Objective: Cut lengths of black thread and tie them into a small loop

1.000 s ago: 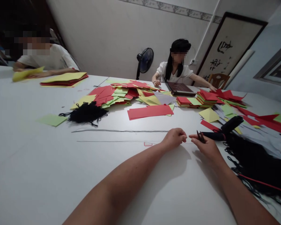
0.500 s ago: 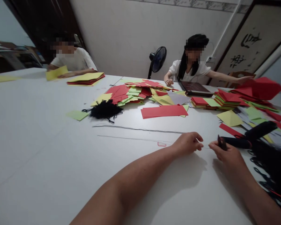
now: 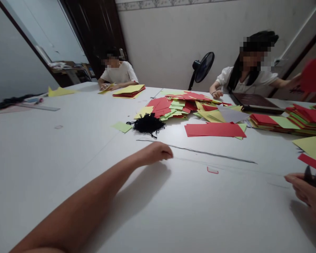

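Observation:
My left hand (image 3: 159, 153) is closed in a pinch above the middle of the table, on one end of a thin pale thread (image 3: 226, 168). The thread stretches right, to the fingertips of my right hand (image 3: 309, 193). Closed too, the right hand also holds a dark two-pronged tool (image 3: 314, 175), perhaps snips, its tips pointing up. Behind the thread lies a long, thin bundle of dark strands (image 3: 200, 151). A small red-edged mark (image 3: 212, 170) shows on the tabletop, just in front of the thread.
A black thread heap (image 3: 149, 123) lies beyond my left hand. Red paper strips (image 3: 214, 129), a mixed paper pile (image 3: 173, 105) and stacked paper (image 3: 297, 119) are farther back. Two people sit across the table, near a fan (image 3: 204, 66) and a dark box (image 3: 255, 103).
My left hand has moved away leftward from my right hand, drawing the thread out between them. The view has turned left. The person at right has lifted the red paper.

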{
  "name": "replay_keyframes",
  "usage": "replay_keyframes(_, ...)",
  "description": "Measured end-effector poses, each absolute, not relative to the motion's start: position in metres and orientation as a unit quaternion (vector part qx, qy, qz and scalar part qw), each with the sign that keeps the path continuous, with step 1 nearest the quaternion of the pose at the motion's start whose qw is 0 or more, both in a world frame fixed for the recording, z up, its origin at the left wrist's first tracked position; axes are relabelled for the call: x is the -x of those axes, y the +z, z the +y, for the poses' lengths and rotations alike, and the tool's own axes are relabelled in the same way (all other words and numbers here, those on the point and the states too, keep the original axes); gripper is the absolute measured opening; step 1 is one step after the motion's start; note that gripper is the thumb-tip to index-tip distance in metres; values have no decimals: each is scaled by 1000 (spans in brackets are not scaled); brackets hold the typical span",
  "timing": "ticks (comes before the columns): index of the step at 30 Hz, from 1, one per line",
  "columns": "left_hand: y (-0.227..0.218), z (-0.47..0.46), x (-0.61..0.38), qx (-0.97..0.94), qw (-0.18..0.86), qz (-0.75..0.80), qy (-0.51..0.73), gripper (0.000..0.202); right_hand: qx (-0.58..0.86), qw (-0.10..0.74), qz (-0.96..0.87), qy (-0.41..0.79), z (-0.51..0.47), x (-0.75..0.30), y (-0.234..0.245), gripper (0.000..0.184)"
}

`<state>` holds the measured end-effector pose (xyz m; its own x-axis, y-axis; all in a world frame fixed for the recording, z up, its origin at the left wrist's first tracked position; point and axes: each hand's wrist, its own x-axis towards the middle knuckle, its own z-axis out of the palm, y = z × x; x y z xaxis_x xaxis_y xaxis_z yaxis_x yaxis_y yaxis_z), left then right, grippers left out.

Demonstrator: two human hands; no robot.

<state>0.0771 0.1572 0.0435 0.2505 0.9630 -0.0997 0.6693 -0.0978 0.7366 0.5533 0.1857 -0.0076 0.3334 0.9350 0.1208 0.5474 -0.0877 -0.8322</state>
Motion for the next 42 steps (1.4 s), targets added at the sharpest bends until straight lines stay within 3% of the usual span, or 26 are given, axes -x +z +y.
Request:
replay_keyframes(7, 44, 150, 17, -603, 268, 700, 273, 25, 743, 348, -529, 215, 208, -500, 22, 25)
replay_keyframes(17, 25, 180, 23, -563, 198, 752, 278, 36, 738, 307, -568, 196, 229, -473, 20, 19)
replay_keyframes(27, 15, 181, 21, -599, 96, 732, 311, 23, 744, 250, -607, 123, 233, -476, 19, 11)
replay_keyframes(42, 10, 177, 23, -633, 82, 716, 282, 19, 737, 228, -633, 66, 236, -487, 6, 11)
